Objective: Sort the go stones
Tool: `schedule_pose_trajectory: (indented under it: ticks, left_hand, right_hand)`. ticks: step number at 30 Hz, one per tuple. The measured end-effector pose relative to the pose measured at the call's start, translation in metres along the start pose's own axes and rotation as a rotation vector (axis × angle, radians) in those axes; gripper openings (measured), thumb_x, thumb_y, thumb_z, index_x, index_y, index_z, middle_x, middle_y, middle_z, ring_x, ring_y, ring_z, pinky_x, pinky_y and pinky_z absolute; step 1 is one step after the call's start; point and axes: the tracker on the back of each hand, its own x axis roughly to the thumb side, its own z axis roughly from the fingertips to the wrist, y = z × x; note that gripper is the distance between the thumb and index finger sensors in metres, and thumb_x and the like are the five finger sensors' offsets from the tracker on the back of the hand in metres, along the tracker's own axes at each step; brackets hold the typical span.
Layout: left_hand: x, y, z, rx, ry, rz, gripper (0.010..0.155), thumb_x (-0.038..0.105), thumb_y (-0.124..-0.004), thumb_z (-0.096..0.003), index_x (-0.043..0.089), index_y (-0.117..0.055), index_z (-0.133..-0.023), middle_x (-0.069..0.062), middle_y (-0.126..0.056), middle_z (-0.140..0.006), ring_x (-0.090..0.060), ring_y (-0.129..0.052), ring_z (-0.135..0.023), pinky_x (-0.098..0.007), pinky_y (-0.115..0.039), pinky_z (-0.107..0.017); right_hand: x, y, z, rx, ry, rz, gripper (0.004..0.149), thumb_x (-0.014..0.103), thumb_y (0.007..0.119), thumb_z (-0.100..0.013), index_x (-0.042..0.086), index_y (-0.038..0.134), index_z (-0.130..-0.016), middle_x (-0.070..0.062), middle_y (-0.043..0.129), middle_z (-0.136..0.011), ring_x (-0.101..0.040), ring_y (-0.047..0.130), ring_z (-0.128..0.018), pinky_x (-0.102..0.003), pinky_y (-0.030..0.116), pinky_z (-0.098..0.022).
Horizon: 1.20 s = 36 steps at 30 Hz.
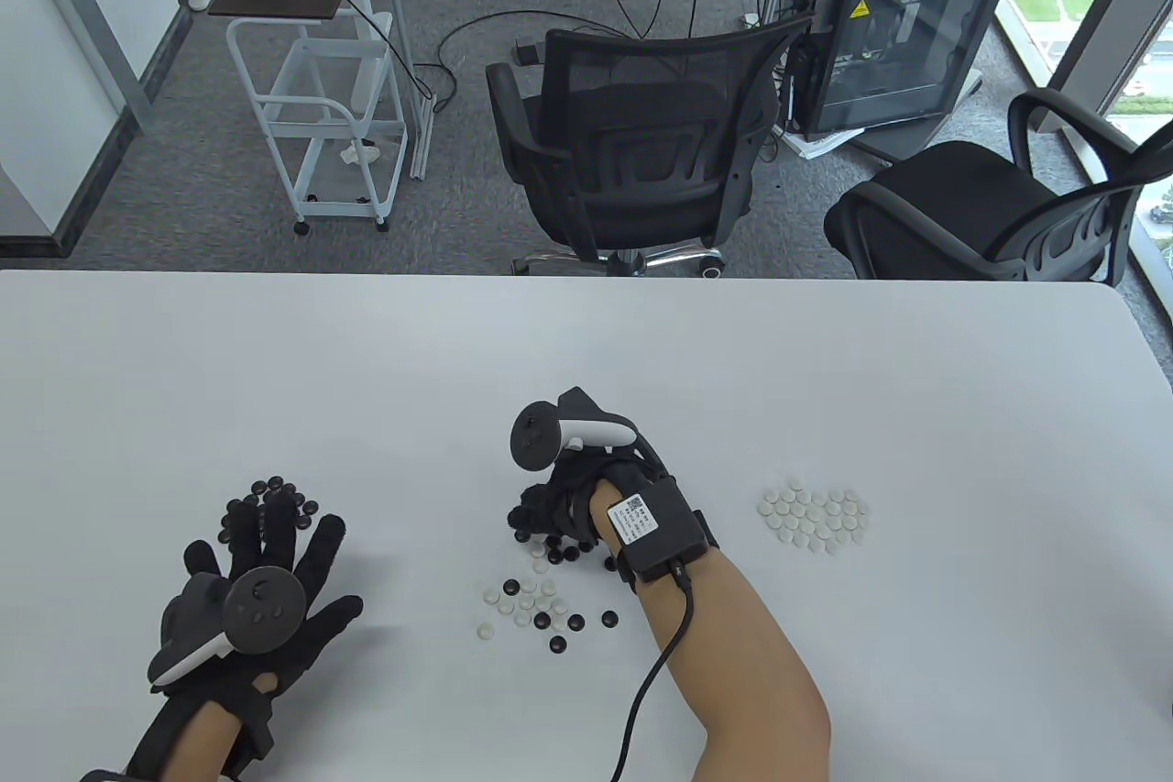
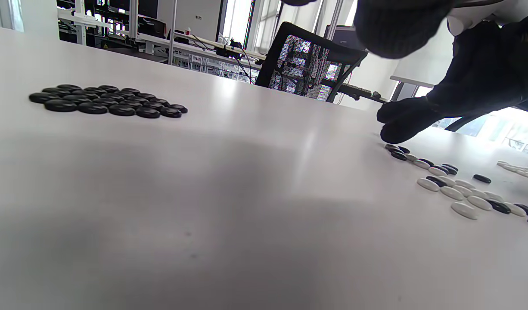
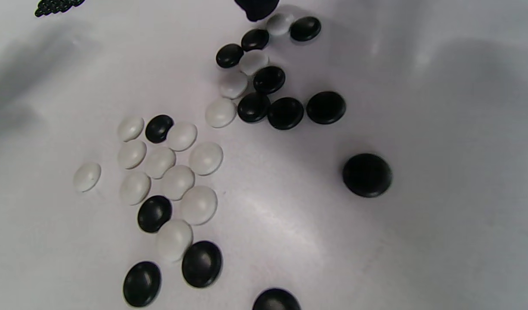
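My left hand [image 1: 298,562] lies flat on the white table [image 1: 183,379], fingers spread and holding nothing, its fingertips at a pile of black stones [image 1: 271,500]. That pile also shows in the left wrist view [image 2: 104,101]. My right hand [image 1: 539,527] is curled, fingertips down on the far end of a mixed patch of black and white stones [image 1: 541,603]. In the left wrist view its bunched fingertips [image 2: 399,125] touch down at the mixed stones [image 2: 458,189]. The right wrist view shows the mixed stones [image 3: 182,168] and one fingertip [image 3: 257,8]. Whether it pinches a stone is hidden.
A tidy pile of white stones [image 1: 816,521] lies to the right of my right hand. A cable [image 1: 655,672] runs from my right wrist to the near edge. Two office chairs [image 1: 632,149] stand beyond the table's far edge.
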Motion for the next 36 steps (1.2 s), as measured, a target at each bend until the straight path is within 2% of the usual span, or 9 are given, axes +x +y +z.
schedule_pose_trajectory:
  ticks: [3, 5, 10, 14, 23, 29, 36]
  left_hand:
    - [0.0, 0.0, 0.0, -0.004, 0.0, 0.002, 0.08, 0.058, -0.057, -0.0605, 0.022, -0.016, -0.12, -0.026, 0.017, -0.112, -0.055, 0.022, -0.092, -0.082, 0.007, -0.047]
    - [0.0, 0.0, 0.0, -0.005, 0.0, 0.002, 0.08, 0.058, -0.057, -0.0605, 0.022, -0.016, -0.12, -0.026, 0.017, -0.112, -0.055, 0.022, -0.092, -0.082, 0.007, -0.047]
    - [0.0, 0.0, 0.0, -0.01, 0.002, 0.0, 0.08, 0.058, -0.057, -0.0605, 0.022, -0.016, -0.12, -0.026, 0.017, -0.112, -0.055, 0.022, -0.092, -0.082, 0.007, -0.047]
    - [0.0, 0.0, 0.0, -0.015, 0.002, -0.001, 0.08, 0.058, -0.057, -0.0605, 0.022, -0.016, -0.12, -0.026, 0.017, -0.112, -0.055, 0.022, -0.092, -0.082, 0.006, -0.047]
    - [0.001, 0.002, 0.001, -0.004, 0.002, 0.002, 0.08, 0.058, -0.057, -0.0605, 0.022, -0.016, -0.12, -0.026, 0.017, -0.112, -0.055, 0.022, -0.092, -0.082, 0.007, -0.047]
    - [0.002, -0.001, -0.001, -0.019, 0.005, -0.015, 0.08, 0.058, -0.057, -0.0606, 0.022, -0.016, -0.12, -0.026, 0.017, -0.112, -0.055, 0.022, -0.092, -0.082, 0.007, -0.047]
    - [0.003, -0.004, -0.004, -0.035, 0.014, -0.023, 0.08, 0.058, -0.057, -0.0604, 0.022, -0.016, -0.12, -0.026, 0.017, -0.112, -0.055, 0.022, -0.092, -0.082, 0.006, -0.047]
  right_hand:
    - [-0.004, -0.002, -0.008, -0.003, 0.054, 0.03, 0.072, 0.047, 0.052, -0.057, 0.004, 0.049, -0.115, -0.047, 0.002, -0.105, -0.072, -0.005, -0.083, -0.092, 0.013, -0.051]
    - [-0.012, -0.006, -0.01, -0.036, 0.077, -0.03, 0.073, 0.047, 0.052, -0.058, 0.003, 0.048, -0.115, -0.047, 0.001, -0.104, -0.072, -0.006, -0.083, -0.092, 0.013, -0.051]
    - [-0.041, -0.017, -0.004, -0.086, 0.208, -0.046, 0.072, 0.047, 0.051, -0.058, 0.003, 0.049, -0.114, -0.047, 0.002, -0.105, -0.072, -0.005, -0.083, -0.092, 0.013, -0.051]
    - [-0.085, -0.017, 0.016, -0.111, 0.325, -0.19, 0.072, 0.048, 0.051, -0.058, 0.003, 0.048, -0.114, -0.047, 0.001, -0.104, -0.072, -0.006, -0.083, -0.092, 0.013, -0.051]
    - [-0.167, 0.004, 0.082, -0.144, 0.546, -0.296, 0.073, 0.048, 0.05, -0.058, 0.001, 0.049, -0.114, -0.048, 0.001, -0.104, -0.073, -0.006, -0.083, -0.093, 0.013, -0.051]
    - [-0.195, 0.02, 0.108, -0.188, 0.577, -0.384, 0.074, 0.048, 0.051, -0.058, 0.0, 0.046, -0.114, -0.048, 0.0, -0.104, -0.073, -0.006, -0.082, -0.093, 0.012, -0.051]
    - [-0.206, 0.027, 0.124, -0.19, 0.608, -0.383, 0.074, 0.048, 0.051, -0.058, -0.001, 0.049, -0.114, -0.049, 0.001, -0.104, -0.073, -0.006, -0.082, -0.092, 0.013, -0.051]
